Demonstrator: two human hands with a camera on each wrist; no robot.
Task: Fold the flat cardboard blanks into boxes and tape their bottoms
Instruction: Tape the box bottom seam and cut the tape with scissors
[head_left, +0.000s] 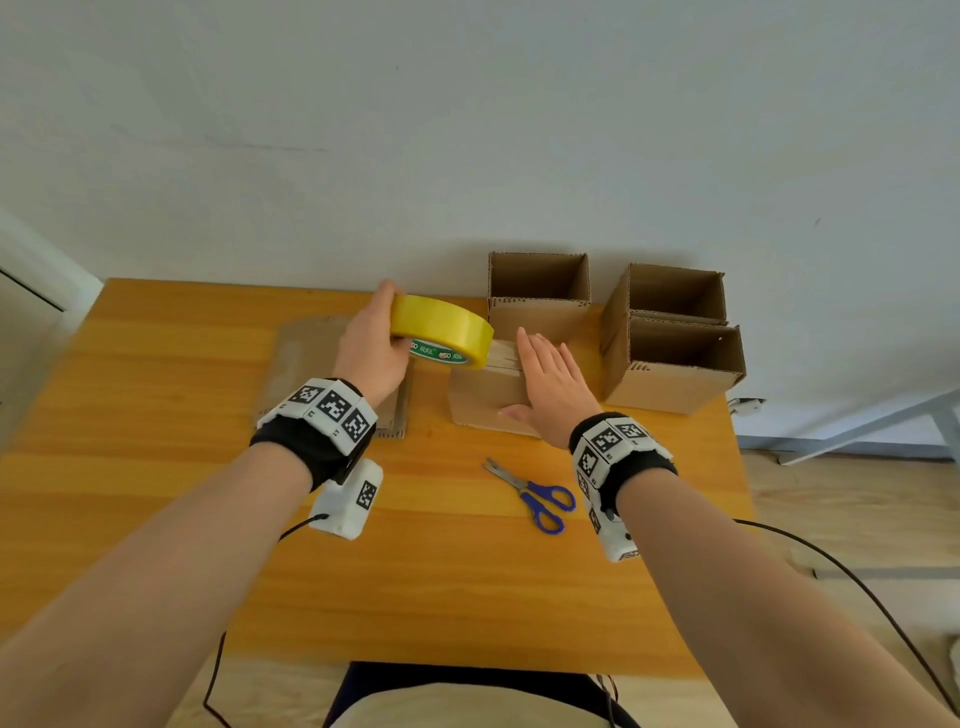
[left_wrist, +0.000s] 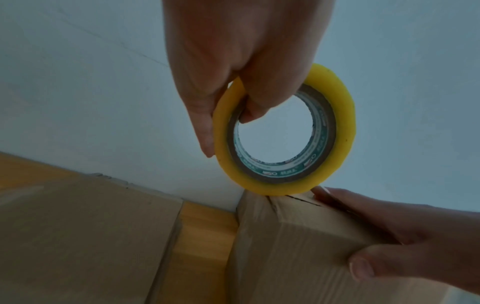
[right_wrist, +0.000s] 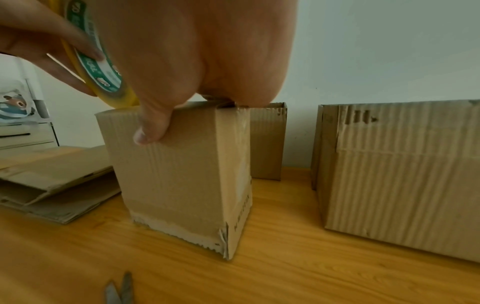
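- A wooden table (head_left: 156, 519) stood against a pale wall (head_left: 467, 130); blue-handled scissors (head_left: 535, 493) lay near 5 o'clock of the work.
- The box (head_left: 483, 395) sat at mid-table, closed flaps up (clear tape already over its seam), with flat blanks (head_left: 311, 343) at its 9 o'clock and three open boxes (head_left: 670, 343) from 12 to 3 o'clock.
- The left hand (head_left: 371, 345) gripped the yellow tape roll (head_left: 441, 330), fingers curled through the core, the roll's edge touching the box top.
- The right hand (head_left: 550, 384) pressed flat on top, fingers straight, thumb down the near side.
- The top seam was mostly hidden beneath the palm.
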